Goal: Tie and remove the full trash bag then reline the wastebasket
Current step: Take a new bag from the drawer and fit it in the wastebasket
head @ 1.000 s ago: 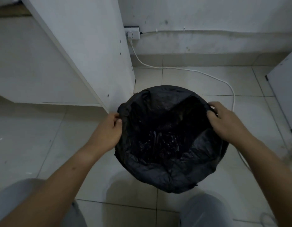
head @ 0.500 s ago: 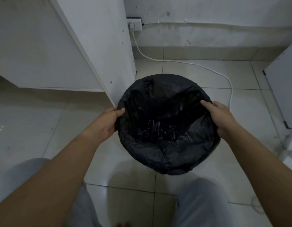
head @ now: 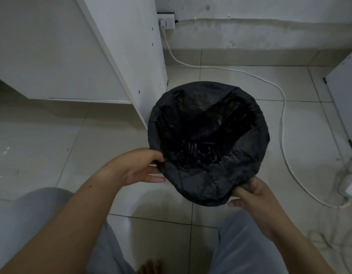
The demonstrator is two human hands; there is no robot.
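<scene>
A round wastebasket stands on the tiled floor, fully covered by a black trash bag (head: 208,182) whose edge is folded down over the rim. The bag's inside is dark and looks nearly empty, with crinkled plastic at the bottom. My left hand (head: 139,169) touches the bag at the near-left of the rim, thumb on the edge and fingers spread below it. My right hand (head: 250,196) is at the near-right underside of the folded edge, fingers curled against the plastic. Whether either hand pinches the bag is unclear.
A white cabinet panel (head: 131,46) stands right beside the basket's left side. A white cable (head: 283,107) runs from a wall socket (head: 167,21) around the basket's right. Another white panel (head: 347,95) is far right, with clear plastic (head: 351,182) on the floor below it. My knees are at the bottom.
Both hands slid from the sides of the rim toward its near edge. The right hand dropped below the folded bag edge. The view shifted so the basket sits farther from me.
</scene>
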